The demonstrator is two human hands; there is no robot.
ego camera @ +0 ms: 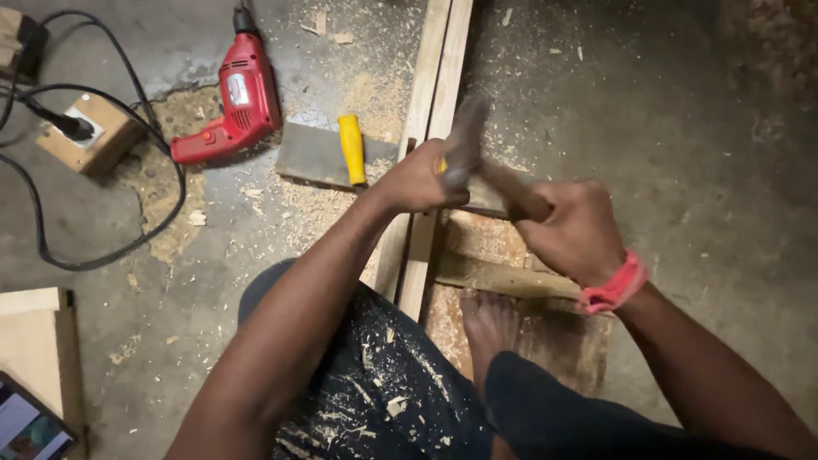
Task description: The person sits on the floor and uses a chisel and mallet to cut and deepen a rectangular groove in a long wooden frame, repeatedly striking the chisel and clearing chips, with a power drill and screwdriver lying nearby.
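Sawdust-strewn concrete floor [682, 128], red drill [239, 98], wooden slats [439, 77]

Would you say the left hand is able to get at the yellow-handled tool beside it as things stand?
Probably yes: the yellow-handled tool lies uncovered on the floor just beside the left hand, with nothing between, though that hand is busy gripping something on the wooden strip.

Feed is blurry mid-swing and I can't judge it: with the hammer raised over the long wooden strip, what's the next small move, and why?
Probably bring the hammer straight down onto the tool that the left hand steadies against the wooden strip. The right hand grips the handle, the head is blurred just above the left hand, and a bare foot pins the boards. Aim carefully: the fingers sit close below the head.
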